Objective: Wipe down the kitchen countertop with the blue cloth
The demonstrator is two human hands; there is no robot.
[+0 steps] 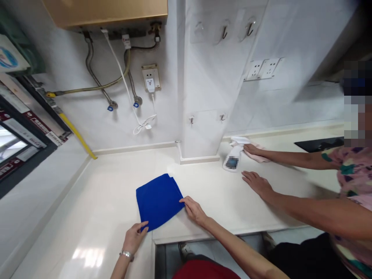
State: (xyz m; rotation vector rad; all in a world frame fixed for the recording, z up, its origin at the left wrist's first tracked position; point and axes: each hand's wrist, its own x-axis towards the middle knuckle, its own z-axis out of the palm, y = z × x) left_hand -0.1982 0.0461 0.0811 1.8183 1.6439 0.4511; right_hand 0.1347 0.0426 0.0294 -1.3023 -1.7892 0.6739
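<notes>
Blue folded cloth, pinching hands, glossy counter

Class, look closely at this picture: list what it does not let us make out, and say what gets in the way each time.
All in the head view:
- Counter under the blue cloth: covered by the cloth.
- Label on the white bottle: blurred into squares.
- Top of the gold box: cut off by the top edge.
- Left arm beyond the forearm: cut off by the bottom edge.
</notes>
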